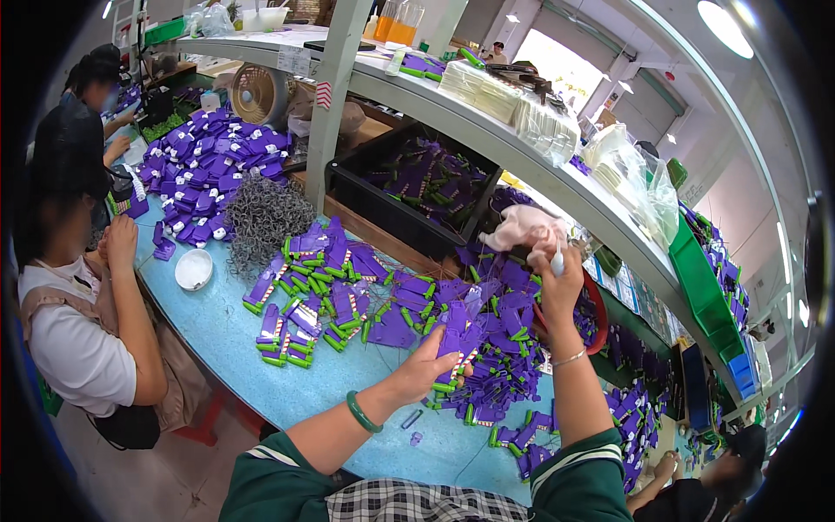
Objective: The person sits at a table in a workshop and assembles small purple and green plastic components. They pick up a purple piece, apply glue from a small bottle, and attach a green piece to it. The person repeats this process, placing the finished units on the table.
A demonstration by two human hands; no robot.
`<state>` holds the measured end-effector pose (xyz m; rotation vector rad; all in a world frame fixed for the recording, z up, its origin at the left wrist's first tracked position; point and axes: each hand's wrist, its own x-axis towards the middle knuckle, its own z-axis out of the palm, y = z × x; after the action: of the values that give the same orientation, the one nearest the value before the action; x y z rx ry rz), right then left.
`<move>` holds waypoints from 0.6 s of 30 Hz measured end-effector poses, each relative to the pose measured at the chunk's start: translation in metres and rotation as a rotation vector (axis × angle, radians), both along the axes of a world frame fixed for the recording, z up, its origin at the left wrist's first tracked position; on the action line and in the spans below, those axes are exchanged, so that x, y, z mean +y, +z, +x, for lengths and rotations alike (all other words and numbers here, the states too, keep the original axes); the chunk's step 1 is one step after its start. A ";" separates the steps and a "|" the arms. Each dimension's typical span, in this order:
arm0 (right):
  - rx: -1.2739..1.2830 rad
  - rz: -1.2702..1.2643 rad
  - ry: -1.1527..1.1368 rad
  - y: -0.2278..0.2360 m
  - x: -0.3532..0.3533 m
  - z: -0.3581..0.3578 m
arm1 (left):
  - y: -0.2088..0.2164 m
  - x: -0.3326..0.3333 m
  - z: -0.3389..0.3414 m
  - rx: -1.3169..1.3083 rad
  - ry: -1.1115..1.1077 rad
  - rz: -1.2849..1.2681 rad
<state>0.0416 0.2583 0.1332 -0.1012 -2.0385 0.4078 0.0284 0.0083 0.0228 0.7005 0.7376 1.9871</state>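
My left hand point(426, 365), with a green bangle on its wrist, grips a flat purple plastic part point(458, 326) with a green edge piece, above the table. My right hand point(561, 283) is raised to the right of it, fingers closed on a crumpled pale pink cloth point(522, 230). A small white tip point(557, 259) shows at those fingers; what it belongs to is hidden. Below and around both hands lies a heap of purple and green parts point(500, 370). More such parts point(326, 283) lie to the left of my left hand.
Further left are a tangle of grey metal pieces point(265, 217), a pile of purple and white parts point(204, 174) and a white bowl point(193, 269). A black crate point(383, 204) stands under the shelf point(487, 122). A seated person point(87, 322) works at the left.
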 end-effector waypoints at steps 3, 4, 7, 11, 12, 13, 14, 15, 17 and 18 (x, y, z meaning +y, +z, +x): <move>-0.124 -0.156 -0.053 -0.005 0.034 0.001 | 0.003 0.002 0.001 -0.002 -0.023 0.006; -0.153 -0.290 -0.017 -0.009 0.037 0.002 | 0.003 0.002 -0.001 0.000 -0.027 -0.001; -0.253 -0.709 0.193 -0.026 0.039 0.022 | 0.008 -0.002 -0.007 0.013 0.002 -0.023; -0.290 -0.957 0.257 -0.032 -0.016 0.097 | 0.003 -0.007 -0.024 0.075 0.154 -0.115; -0.334 -0.933 0.222 -0.026 -0.031 0.123 | -0.004 -0.006 -0.034 0.098 0.204 -0.136; -0.330 -0.938 0.215 -0.024 -0.042 0.148 | -0.005 -0.010 -0.044 0.168 0.273 -0.234; -0.311 -0.930 0.167 -0.031 -0.045 0.177 | -0.009 -0.012 -0.055 0.196 0.324 -0.296; -0.292 -0.903 0.153 -0.041 -0.043 0.206 | -0.009 -0.017 -0.065 0.223 0.373 -0.358; -0.246 -0.962 0.029 -0.053 -0.046 0.264 | 0.009 -0.032 -0.083 0.308 0.439 -0.506; -0.253 -0.948 -0.049 -0.057 -0.047 0.292 | 0.015 -0.038 -0.096 0.437 0.516 -0.603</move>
<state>0.3334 0.2117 0.0765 -0.8051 -1.9069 1.3530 -0.0680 -0.0296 0.0380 0.6117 1.8380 1.8929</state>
